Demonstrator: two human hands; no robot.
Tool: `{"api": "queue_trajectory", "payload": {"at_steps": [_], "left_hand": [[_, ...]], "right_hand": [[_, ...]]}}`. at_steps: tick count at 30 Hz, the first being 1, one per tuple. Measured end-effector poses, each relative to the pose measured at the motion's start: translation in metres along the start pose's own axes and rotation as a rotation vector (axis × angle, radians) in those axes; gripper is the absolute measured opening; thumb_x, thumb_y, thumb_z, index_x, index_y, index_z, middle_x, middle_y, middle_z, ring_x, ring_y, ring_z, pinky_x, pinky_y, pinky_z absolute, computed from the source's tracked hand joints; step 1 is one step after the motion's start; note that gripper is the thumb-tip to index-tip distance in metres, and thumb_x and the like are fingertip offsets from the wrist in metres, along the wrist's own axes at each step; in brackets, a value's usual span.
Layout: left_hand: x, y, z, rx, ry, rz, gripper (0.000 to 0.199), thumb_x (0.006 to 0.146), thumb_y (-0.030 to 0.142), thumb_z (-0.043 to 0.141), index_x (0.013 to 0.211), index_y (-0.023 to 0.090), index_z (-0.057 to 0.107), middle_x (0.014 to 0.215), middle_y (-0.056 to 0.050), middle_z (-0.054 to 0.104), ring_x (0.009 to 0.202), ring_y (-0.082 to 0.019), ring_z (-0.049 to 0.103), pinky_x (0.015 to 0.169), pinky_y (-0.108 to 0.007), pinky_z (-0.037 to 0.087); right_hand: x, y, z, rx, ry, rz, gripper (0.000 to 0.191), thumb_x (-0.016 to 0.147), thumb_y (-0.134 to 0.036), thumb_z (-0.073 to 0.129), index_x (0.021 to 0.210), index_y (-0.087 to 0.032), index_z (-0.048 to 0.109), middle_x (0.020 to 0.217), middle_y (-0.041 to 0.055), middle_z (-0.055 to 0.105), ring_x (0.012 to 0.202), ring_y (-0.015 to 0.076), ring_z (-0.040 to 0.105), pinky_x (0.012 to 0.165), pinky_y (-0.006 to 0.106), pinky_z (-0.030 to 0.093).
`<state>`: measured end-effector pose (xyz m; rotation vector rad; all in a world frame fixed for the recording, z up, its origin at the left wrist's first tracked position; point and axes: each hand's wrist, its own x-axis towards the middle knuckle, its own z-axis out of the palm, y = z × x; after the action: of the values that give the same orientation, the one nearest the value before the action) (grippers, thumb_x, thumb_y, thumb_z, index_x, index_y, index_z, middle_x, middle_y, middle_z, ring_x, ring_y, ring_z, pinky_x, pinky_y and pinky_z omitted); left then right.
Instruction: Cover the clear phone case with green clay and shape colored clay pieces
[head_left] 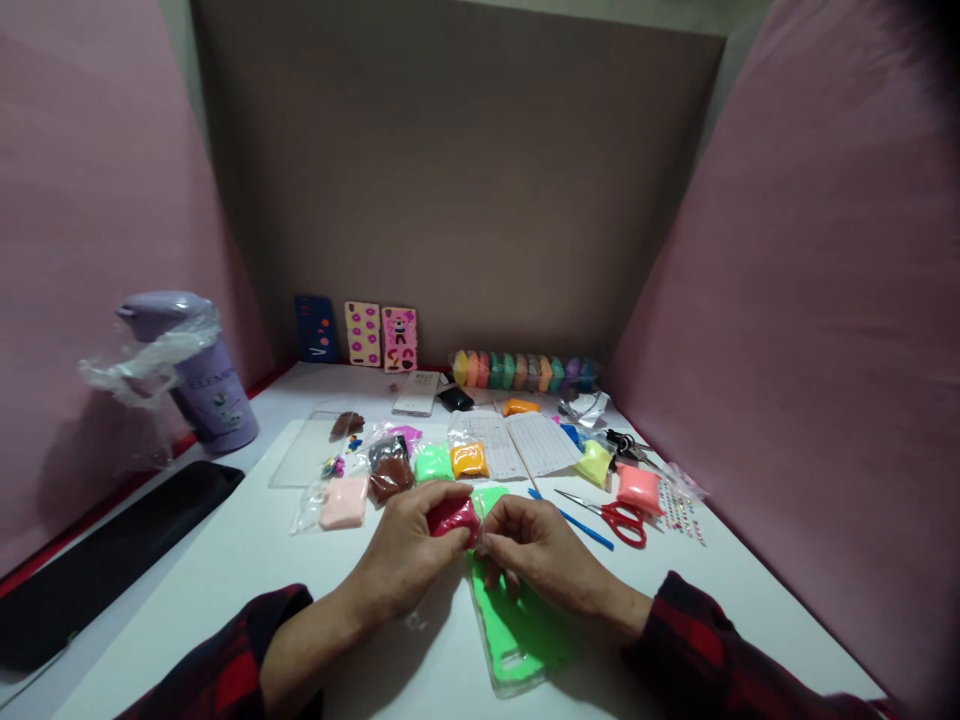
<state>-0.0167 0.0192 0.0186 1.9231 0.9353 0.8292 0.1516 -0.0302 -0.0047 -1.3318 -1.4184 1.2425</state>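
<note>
My left hand (405, 555) is closed around a small packet of red clay (454, 516) in clear plastic, thumb in front and fingers behind. Against the packet's right end, my right hand (544, 550) pinches the edge of the plastic between thumb and forefinger. Below both hands lies a phone case covered in bright green clay (517, 625), with a cutout near its lower end. My right hand hides part of it. Beyond the hands sit packets of light green clay (433, 462), orange clay (469, 460) and brown clay (391, 475).
Red-handled scissors (624, 523) and a blue stick (574, 520) lie to the right, near a coral clay packet (639, 488). An open notebook (517, 445) is behind. Decorated phone cases (364, 334) lean on the back wall. A purple bottle (206, 375) stands left.
</note>
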Motion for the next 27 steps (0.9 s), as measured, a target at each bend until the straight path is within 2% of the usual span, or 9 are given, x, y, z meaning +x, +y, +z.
{"api": "queue_trajectory", "payload": {"at_steps": [9, 14, 20, 27], "left_hand": [[-0.0020, 0.0001, -0.0012, -0.059, -0.010, -0.070, 0.035, 0.071, 0.017, 0.064, 0.106, 0.015, 0.065, 0.105, -0.011, 0.070, 0.095, -0.025, 0.064, 0.083, -0.038, 0.051], [-0.0021, -0.0017, 0.0009, -0.091, -0.014, -0.044, 0.035, 0.070, 0.017, 0.065, 0.105, 0.016, 0.065, 0.107, -0.010, 0.069, 0.098, -0.025, 0.063, 0.086, -0.038, 0.050], [-0.0015, -0.0035, 0.0022, -0.174, -0.017, -0.138, 0.039, 0.070, 0.020, 0.068, 0.108, 0.013, 0.064, 0.106, -0.013, 0.069, 0.097, -0.027, 0.064, 0.083, -0.039, 0.051], [-0.0012, -0.0025, 0.0007, -0.228, -0.016, -0.167, 0.039, 0.068, 0.021, 0.069, 0.105, 0.012, 0.065, 0.105, -0.013, 0.069, 0.098, -0.028, 0.064, 0.082, -0.039, 0.051]], "right_hand": [[-0.0003, -0.0029, -0.0012, 0.011, -0.015, 0.029, 0.015, 0.079, -0.029, 0.061, 0.075, -0.017, 0.054, 0.055, -0.0011, 0.062, 0.041, 0.0081, 0.053, 0.039, 0.018, 0.040], [-0.0013, -0.0052, -0.0006, -0.009, 0.001, 0.031, 0.016, 0.079, -0.028, 0.061, 0.072, -0.016, 0.053, 0.054, -0.0013, 0.062, 0.039, 0.0069, 0.050, 0.038, 0.017, 0.038], [-0.0021, -0.0093, 0.0008, 0.021, -0.005, 0.025, 0.017, 0.079, -0.029, 0.061, 0.073, -0.015, 0.054, 0.051, -0.0018, 0.061, 0.038, 0.0062, 0.049, 0.038, 0.016, 0.038], [-0.0027, -0.0092, -0.0002, 0.011, -0.006, 0.049, 0.019, 0.078, -0.032, 0.064, 0.073, -0.016, 0.056, 0.053, -0.0015, 0.061, 0.039, 0.0070, 0.051, 0.038, 0.017, 0.037]]}}
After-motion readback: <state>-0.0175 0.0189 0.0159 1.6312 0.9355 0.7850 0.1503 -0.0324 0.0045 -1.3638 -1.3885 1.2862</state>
